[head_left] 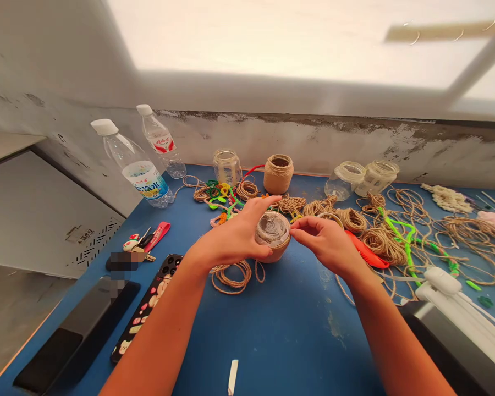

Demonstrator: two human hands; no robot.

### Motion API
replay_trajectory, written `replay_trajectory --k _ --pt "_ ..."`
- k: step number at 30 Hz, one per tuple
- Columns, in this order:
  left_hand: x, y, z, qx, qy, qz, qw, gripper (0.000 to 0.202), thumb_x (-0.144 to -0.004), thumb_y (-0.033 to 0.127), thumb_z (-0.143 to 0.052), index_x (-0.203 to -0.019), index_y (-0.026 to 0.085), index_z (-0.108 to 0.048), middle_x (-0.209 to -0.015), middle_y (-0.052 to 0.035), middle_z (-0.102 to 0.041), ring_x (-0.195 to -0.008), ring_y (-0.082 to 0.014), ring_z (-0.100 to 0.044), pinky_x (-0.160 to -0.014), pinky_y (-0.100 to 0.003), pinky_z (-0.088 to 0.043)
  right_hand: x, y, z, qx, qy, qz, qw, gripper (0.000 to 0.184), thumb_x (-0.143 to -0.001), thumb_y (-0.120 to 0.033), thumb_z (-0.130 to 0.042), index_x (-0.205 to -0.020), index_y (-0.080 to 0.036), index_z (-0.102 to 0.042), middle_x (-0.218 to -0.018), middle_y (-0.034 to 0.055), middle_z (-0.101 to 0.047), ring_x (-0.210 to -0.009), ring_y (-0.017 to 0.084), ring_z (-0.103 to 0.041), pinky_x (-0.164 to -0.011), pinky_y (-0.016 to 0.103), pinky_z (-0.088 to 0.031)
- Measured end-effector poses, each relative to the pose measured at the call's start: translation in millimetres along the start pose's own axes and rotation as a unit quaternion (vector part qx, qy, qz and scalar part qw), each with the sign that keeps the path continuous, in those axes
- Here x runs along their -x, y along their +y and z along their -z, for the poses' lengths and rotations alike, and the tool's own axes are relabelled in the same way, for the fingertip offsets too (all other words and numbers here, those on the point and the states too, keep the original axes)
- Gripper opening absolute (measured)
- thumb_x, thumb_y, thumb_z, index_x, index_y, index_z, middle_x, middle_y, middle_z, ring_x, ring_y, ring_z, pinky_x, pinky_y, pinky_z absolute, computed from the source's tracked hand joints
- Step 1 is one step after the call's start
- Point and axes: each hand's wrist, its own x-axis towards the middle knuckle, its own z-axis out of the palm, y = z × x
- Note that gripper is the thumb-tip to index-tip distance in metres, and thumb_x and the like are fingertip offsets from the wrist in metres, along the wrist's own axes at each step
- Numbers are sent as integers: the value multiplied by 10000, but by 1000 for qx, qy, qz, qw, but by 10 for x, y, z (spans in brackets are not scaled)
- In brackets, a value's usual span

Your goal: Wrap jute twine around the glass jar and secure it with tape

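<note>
Twine-wrapped glass jar (pixel 273 236) gripped at center frame, both hands together on it.
I am clasping its side with my left hand (pixel 231 231) and pressing its rim with my right hand (pixel 319 242); jute twine coil (pixel 231 278) is lying just below.

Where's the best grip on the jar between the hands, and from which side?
Grip the twine-wrapped lower body of the jar from the left, as the left hand does: it is round, the twine should give purchase, and the clear upper part stays free.
</note>
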Motion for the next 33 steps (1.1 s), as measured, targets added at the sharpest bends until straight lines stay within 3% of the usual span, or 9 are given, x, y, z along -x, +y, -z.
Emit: replay_trajectory --k 7,12,16,23,26,29,33 --pt "-5 11 6 1 -6 1 1000 932 -686 203 -705 -1516 300 -292 -1542 -62 -350 -1378 -253 -435 -1117 -339 -421 31 -8 105 17 -40 36 998 163 -832 -364 -606 -838 -219 -679 -836 5 -716 -778 198 -640 -689 304 -470" --pt "-1 -6 5 3 -14 3 1000 928 -692 202 -701 -1515 324 -288 -1537 -47 -345 -1381 -251 -424 -1130 -340 -401 92 -44 227 62 -82 84 991 106 -815 -312 -637 -835 -230 -702 -935 14 -718 -934 228 -636 -871 347 -467" --pt "6 -15 12 7 -21 2 1000 919 -710 248 -705 -1518 344 -277 -1545 -37 -333 -1375 -263 -428 -1127 -350 -404 126 -86 270 80 -140 112 981 99 -833 -303 -671 -887 -232 -713 -983 6 -730 -947 208 -647 -877 311 -472" --pt "-2 -9 26 10 -30 11 999 923 -709 280 -720 -1519 351 -281 -1538 -31 -335 -1387 -274 -410 -1123 -352 -411 197 -120 269 100 -216 73 968 295 -837 -297 -681 -1130 -292 -713 -1144 -10 -733 -1071 228 -654 -889 320 -495" --pt "-2 -8 27 6 -31 13 999 906 -717 288 -717 -1515 358 -292 -1529 -28 -346 -1381 -278 -418 -1091 -340 -443 210 -124 264 102 -197 60 973 268 -832 -324 -684 -1096 -296 -722 -1122 -6 -737 -1043 238 -660 -857 327 -501" --pt "2 -8 27 -1 -28 15 999 909 -709 277 -719 -1513 361 -303 -1521 -27 -363 -1366 -288 -436 -1070 -340 -461 186 -121 242 101 -128 60 985 188 -800 -361 -718 -958 -260 -727 -1023 2 -742 -990 234 -657 -847 326 -486" --pt "7 -4 31 -2 -25 14 1000 895 -705 268 -713 -1505 351 -322 -1504 -29 -390 -1348 -288 -457 -1038 -331 -486 113 -84 180 70 -53 50 995 212 -789 -427 -702 -836 -220 -691 -884 22 -730 -872 229 -650 -762 336 -482"
